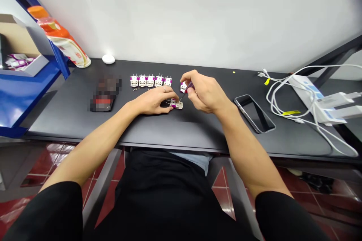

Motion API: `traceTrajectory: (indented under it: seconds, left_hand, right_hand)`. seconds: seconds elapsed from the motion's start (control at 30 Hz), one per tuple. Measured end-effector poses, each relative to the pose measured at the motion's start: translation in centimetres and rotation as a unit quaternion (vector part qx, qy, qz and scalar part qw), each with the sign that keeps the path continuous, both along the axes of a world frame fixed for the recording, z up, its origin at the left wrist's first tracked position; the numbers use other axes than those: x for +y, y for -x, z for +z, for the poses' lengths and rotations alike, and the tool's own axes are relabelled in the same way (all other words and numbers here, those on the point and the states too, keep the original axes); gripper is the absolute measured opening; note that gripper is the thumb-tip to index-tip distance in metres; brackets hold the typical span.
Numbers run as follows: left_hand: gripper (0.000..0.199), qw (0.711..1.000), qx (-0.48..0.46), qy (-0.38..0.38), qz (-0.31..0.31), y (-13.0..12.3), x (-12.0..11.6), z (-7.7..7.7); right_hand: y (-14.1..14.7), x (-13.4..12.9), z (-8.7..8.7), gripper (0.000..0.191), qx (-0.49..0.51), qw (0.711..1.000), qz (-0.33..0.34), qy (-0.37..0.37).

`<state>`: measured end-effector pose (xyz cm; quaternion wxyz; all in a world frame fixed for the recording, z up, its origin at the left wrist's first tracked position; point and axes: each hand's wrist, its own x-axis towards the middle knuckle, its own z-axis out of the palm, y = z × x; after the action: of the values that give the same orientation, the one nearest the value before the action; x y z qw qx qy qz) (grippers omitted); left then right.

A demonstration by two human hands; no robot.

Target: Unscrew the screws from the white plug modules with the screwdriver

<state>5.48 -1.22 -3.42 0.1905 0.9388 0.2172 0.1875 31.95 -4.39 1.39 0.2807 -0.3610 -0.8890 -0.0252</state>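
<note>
Unit [177,104], white and purple, lies flat on the desk [175,131] under the left hand [154,100]. That hand's thumb and fingers pinch its left end, covering much of it; pins poke out between them. The right hand [207,90] is curled tight around a driver [190,85], hiding most of the handle; the thin shaft slants down to the unit's right part, and whether the tip sits in a screw is too small to tell. A second unit [183,87] is just behind the right fingers, partly covered. Behind the left hand stand five more in a row [150,81], pins up, with tiny loose bits in front, too small to name. A dark item [104,96] at left is blurred into blocks. The box [38,66] is cut off by the left border, and one white cord [272,99] runs out at right.

A strip of black desk runs between both hands and the front edge, close to the torso. More desk surface separates the left wrist from the dark item. On the right, the phone [254,113] lies near the forearm, limiting that side; the cords loop beyond it, reaching almost to the front edge.
</note>
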Motion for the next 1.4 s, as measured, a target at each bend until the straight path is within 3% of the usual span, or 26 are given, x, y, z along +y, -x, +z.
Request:
traceTrajectory:
  seconds: [0.2,0.37,0.57,0.77,0.97,1.27,1.4]
  left_hand:
    - [0.031,1.0,-0.009,0.006,-0.002,-0.04,0.07,0.0]
    - [0.032,1.0,0.001,0.004,0.001,-0.07,0.14,-0.1]
    - [0.032,1.0,-0.001,-0.006,-0.002,0.03,0.18,-0.23]
    - [0.032,1.0,0.003,-0.003,0.001,0.03,0.19,-0.16]
    - [0.033,1.0,-0.002,-0.005,-0.002,0.07,0.23,-0.17]
    - [0.033,1.0,-0.008,0.005,-0.001,0.0,0.3,-0.07]
    - [0.033,1.0,-0.006,-0.001,0.005,0.04,0.37,-0.11]
  right_hand:
    - [0.3,-0.04,0.08,0.027,-0.033,0.998,-0.046,0.018]
    - [0.11,0.02,-0.15,0.028,-0.028,0.999,-0.022,-0.016]
    - [0.14,0.06,-0.3,0.027,-0.027,0.998,-0.046,-0.016]
    - [0.0,-0.14,0.02,0.033,-0.018,1.0,-0.003,-0.015]
    - [0.26,-0.03,-0.22,0.029,-0.035,0.997,-0.06,-0.023]
    - [0.07,0.29,-0.67,0.024,-0.002,0.995,-0.03,-0.096]
    - [0.06,0.21,-0.73,0.023,0.019,0.996,-0.03,-0.083]
